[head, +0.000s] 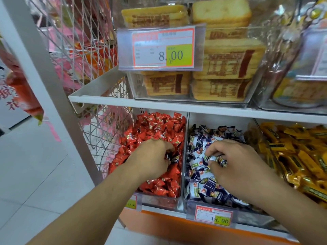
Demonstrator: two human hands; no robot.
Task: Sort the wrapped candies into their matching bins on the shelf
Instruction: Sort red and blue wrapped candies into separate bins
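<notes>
- left hand (pixel 152 157) in the red candy bin (pixel 159 200), grip pinching a dark-wrapped candy (pixel 172 159).
- right hand (pixel 235 165) over the blue-and-white candy bin (pixel 187 202), grip clamped on several small candies (pixel 215 159).

So the lower shelf has three clear bins side by side. Left bin (pixel 160 202) is heaped with red candies (pixel 157 128), shiny twisted wrappers piled highest at the back. Middle bin (pixel 184 156) holds blue and white candies (pixel 200 167), small pillow packs lying every which way. A dark wrapped candy (pixel 172 159) sits on the red pile (looks like a stray). Right bin has yellow candies (pixel 297 156), longer bar-shaped packs
</notes>
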